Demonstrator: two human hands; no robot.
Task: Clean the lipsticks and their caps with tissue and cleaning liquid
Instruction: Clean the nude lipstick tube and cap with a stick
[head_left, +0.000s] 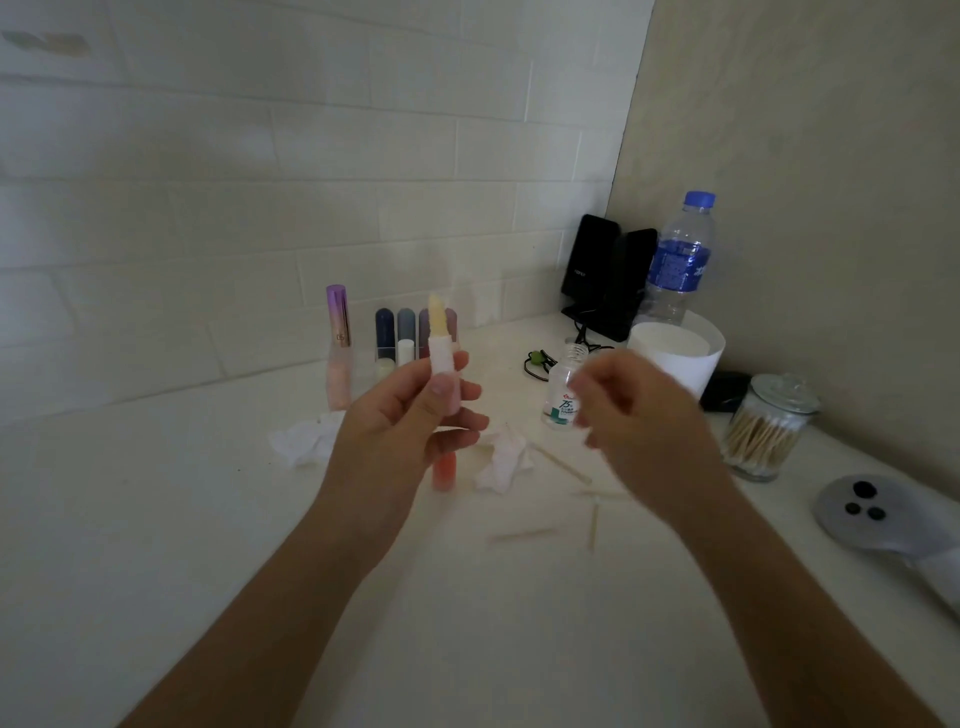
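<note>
The glass jar (768, 434) holds cotton swabs. The small liquid bottle (562, 382) stands uncapped, partly hidden by the right hand (641, 415). Crumpled tissues (306, 439) lie on the table (156, 519). The left hand (410, 421) grips the uncapped lipstick (440, 338) upright above the table. The right hand is blurred, so its grip cannot be told.

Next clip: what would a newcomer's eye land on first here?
The left hand, centre frame, holds an uncapped lipstick upright, its pale yellow stick exposed. Right of it the blurred right hand hovers in front of a small open bottle, with crumpled tissues on the counter below.
</note>
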